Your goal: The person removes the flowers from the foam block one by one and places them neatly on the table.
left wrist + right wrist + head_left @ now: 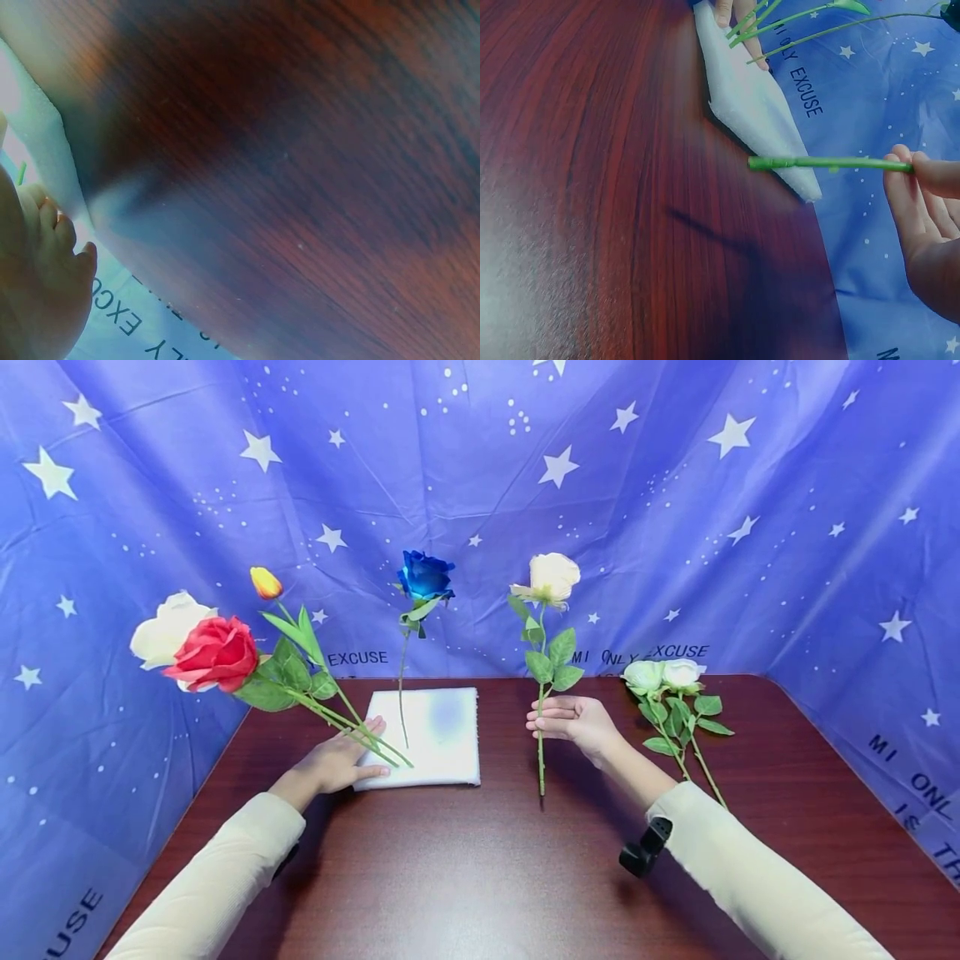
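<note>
While the left hand rests on the left side of the white foam block, its thumb spread well away from its fairly straight fingers, the right hand has the cream rose by the stem, below the leaves, thumb and fingers closed in narrow around it. That rose is in the air over the bench, to the right of the block, bloom up and cut end down, touching neither the block nor the wood. Gripping that low probably makes sense, since the leaves stay out of the way and the bare bit below the hand is free. The left hand isn't holding any flower; it looks more like a steadying weight, which a light slab like that likely needs, because the red rose, the white rose and the yellow-orange tulip all lean hard left out of it. The blue rose stands much straighter, seemingly held up by the foam alone. Over on the right, the pale roses just lie on the bench, near the right forearm and apart from the block, so they're handy for that arm.
</note>
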`<act>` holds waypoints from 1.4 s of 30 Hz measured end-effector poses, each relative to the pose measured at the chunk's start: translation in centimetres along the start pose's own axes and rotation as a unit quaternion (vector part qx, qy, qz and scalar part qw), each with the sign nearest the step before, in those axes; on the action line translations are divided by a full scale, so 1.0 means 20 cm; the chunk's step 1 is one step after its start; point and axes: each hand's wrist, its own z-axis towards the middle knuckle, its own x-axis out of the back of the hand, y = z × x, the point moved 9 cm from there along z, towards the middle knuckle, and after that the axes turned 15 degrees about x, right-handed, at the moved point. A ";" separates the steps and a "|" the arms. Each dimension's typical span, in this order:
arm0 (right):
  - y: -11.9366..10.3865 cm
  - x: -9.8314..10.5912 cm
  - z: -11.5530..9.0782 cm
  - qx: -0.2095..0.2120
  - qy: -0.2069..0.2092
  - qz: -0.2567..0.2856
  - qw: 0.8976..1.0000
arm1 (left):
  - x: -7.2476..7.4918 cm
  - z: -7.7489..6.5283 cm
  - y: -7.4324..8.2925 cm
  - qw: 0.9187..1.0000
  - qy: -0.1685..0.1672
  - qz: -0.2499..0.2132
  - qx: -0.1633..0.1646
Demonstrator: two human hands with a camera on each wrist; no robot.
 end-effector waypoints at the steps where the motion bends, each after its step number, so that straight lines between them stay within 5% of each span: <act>1: 0.00 0.01 -0.01 0.000 0.001 -0.003 1.000 | 0.00 0.00 0.00 1.000 0.002 -0.002 -0.001; 42: 0.06 0.35 -0.31 -0.082 -0.005 0.017 0.996 | 0.00 0.00 0.00 1.000 0.006 -0.007 -0.001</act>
